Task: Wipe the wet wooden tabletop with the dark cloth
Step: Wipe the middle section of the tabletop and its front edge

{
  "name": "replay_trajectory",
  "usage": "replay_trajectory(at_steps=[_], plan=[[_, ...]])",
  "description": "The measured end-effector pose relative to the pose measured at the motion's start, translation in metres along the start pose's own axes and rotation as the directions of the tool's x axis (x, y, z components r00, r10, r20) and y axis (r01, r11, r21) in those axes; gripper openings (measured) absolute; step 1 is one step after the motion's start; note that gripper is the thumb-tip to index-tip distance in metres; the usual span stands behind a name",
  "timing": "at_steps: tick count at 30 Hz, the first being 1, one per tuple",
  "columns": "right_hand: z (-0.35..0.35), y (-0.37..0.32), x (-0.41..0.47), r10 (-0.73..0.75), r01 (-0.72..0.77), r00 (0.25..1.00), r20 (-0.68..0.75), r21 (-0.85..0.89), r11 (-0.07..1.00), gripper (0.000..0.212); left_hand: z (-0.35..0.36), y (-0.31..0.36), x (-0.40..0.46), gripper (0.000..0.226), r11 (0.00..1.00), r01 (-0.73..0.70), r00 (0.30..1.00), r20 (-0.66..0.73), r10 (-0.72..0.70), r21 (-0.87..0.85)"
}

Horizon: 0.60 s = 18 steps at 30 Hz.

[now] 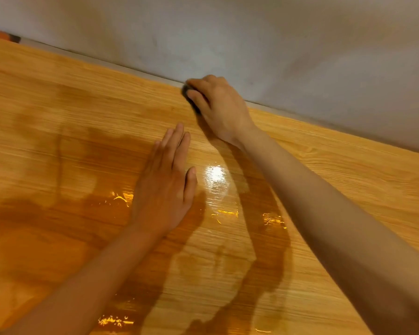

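The dark cloth (190, 96) lies at the far edge of the wooden surface (58, 105), right where that edge meets the pale wall (252, 32); only a thin dark strip of it shows, running from near the wall edge down toward the viewer along the fingers that cover it, so its long axis (as far as it can be read) follows the side of the hand; its full shape and size cannot be made out.

The right hand (218, 107) is stretched far forward and sits on top of the cloth, fingers bent down over it and gripping it against the wood; the fingertips point left and slightly away; the forearm crosses the picture from the lower right corner.

The left hand (165, 187) lies flat, palm down, on the surface nearer the viewer, fingers straight and close together, pointing away toward the wall, thumb held a little apart on the right side; it holds nothing and only presses on the wood; the two hands are near each other but not touching.

The wood is wet in broad darker patches around and below the left hand, with a bright glare spot (215, 175) just right of its thumb; shadows of both arms fall across the wet area; a small orange-and-dark object (3, 35) at the upper left corner is cut off and too blurred to identify.
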State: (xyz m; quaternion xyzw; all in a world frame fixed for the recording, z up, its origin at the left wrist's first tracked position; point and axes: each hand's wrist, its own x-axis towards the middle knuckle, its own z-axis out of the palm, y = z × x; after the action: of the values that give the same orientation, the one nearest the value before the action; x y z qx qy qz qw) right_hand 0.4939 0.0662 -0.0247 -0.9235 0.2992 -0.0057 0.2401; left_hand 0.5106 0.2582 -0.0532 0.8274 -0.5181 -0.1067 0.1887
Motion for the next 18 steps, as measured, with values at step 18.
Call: replay_trajectory(at_steps=[18], plan=[[0.038, -0.019, -0.159, 0.022, -0.029, 0.997, -0.078, -0.092, 0.995, 0.045, 0.0, 0.0, 0.001, 0.056, 1.0, -0.012, 1.0, 0.002, 0.012, -0.022]])
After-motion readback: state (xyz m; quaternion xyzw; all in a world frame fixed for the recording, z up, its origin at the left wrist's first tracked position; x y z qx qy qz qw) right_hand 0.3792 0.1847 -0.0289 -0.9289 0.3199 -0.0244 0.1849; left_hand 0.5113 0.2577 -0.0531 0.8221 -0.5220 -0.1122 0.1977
